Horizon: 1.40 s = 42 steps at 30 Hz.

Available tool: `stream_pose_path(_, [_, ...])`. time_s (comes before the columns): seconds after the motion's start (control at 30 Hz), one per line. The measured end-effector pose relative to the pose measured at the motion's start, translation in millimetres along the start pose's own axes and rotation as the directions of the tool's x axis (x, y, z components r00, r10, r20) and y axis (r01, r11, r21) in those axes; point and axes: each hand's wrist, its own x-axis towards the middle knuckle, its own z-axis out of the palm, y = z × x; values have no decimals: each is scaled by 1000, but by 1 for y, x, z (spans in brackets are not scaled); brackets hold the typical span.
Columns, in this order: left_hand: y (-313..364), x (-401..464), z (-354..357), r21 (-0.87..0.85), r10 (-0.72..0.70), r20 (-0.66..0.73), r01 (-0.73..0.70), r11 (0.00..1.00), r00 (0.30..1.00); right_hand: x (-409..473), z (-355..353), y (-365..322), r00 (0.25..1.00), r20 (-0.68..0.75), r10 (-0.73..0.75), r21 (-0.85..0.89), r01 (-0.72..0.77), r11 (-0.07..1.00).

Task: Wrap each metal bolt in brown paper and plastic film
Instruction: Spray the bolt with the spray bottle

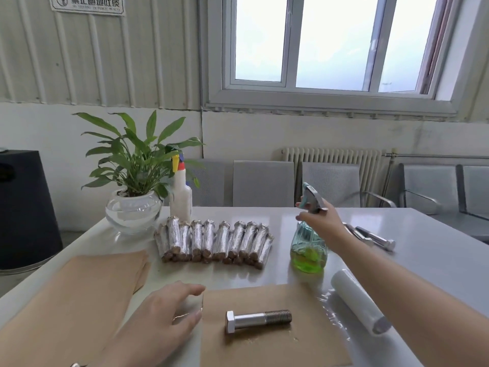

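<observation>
I see one bare bolt (258, 320) lying on a sheet of brown paper (275, 329) at about six o'clock on the surface (436, 263), its long axis running nine to three, with the hex head toward nine and the threaded end toward three. My left hand (169, 311) rests beside the paper's nine o'clock edge, fingers spread and relaxed, gripping nothing; it is plainly the nearer hand to the bolt, with the head just off its fingertips toward three o'clock. My right hand (318, 221) is well away at about one o'clock, its fingers curled around the neck and trigger of a spray bottle (309, 247) holding green liquid, which stands on the surface beyond the paper. The roll of plastic film (357, 300) lies at four o'clock, with a loose tail of film trailing under the paper's edge. Behind, at twelve, sits a row of wrapped bolts (214, 241), and two more unwrapped bolts (373, 238) lie at two o'clock past my right forearm. I judge that the next move is rolling this bolt up in the paper, so the paper should be rolled across the shaft, toward twelve or six.
</observation>
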Motion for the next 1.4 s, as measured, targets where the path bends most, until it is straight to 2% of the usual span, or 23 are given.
stream_pose_path(0.13, [6,-2,-2,25,44,-52,-42,999,998,-7,-9,1,997,79,7,-7,-7,1000])
stream_pose_path(0.2, [9,-3,-4,20,68,-75,-67,998,995,-24,-19,-4,1000,-17,20,-8,-20,1000])
stream_pose_path(0.27, [13,-4,-5,10,76,-91,-75,997,993,-58,-30,-8,983,-147,-107,-167,82,982])
stream_pose_path(0.3, [14,-4,-5,16,80,-101,-79,997,992,-78,-34,-9,964,-119,-239,-284,197,938])
stream_pose_path(0.33, [16,-5,-5,24,84,-105,-82,996,991,-100,-39,-11,930,20,-367,-369,348,862])
stream_pose_path(0.37, [18,-5,-4,33,92,-105,-89,995,990,-123,-42,-13,869,252,-425,-395,493,775])
stream_pose_path(0.4, [21,-6,-3,38,109,-105,-106,994,988,-142,-43,-17,764,513,-392,-397,615,681])
stream_pose_path(0.43, [24,-6,-2,38,134,-108,-131,991,985,-158,-42,-18,633,712,-303,-398,720,569])
stream_pose_path(0.47, [27,-7,-1,34,160,-114,-158,987,980,-167,-41,-17,502,832,-237,-371,820,436])
stream_pose_path(0.5, [31,-7,0,30,183,-119,-181,983,976,-174,-40,-15,409,889,-205,-333,886,323])
stream_pose_path(0.53, [35,-7,1,23,200,-120,-199,980,972,-178,-37,-15,368,909,-197,-308,910,279])
stream_pose_path(0.6, [41,-8,3,13,220,-110,-220,975,969,-184,-32,-14,323,917,-234,-276,938,211])
stream_pose_path(0.63, [43,-8,4,15,224,-100,-224,974,969,-184,-28,-14,308,920,-241,-287,951,120])
stream_pose_path(0.67, [44,-8,5,21,231,-90,-230,973,969,-184,-25,-13,305,923,-236,-303,952,45])
stream_pose_path(0.7, [46,-7,6,35,237,-78,-235,971,968,-183,-23,-11,318,917,-241,-322,947,23])
stream_pose_path(0.8, [51,-1,5,74,223,27,-224,972,974,-182,-16,-4,343,910,-232,-348,937,20])
stream_pose_path(0.9, [58,10,1,106,186,184,-208,972,965,-182,-15,-6,399,863,-311,-402,914,55])
stream_pose_path(0.97, [63,18,2,119,133,240,-165,979,961,-181,-13,-13,469,823,-320,-446,883,147])
stream_pose_path(1.07, [67,23,9,99,94,206,-116,988,974,-173,-7,-15,528,799,-286,-449,842,301])
stream_pose_path(1.2, [60,14,16,99,152,138,-167,981,979,-165,3,-13,618,740,-264,-531,779,334])
stream_pose_path(1.4, [54,12,13,179,132,145,-158,971,980,-151,9,-10,654,706,-272,-550,748,372])
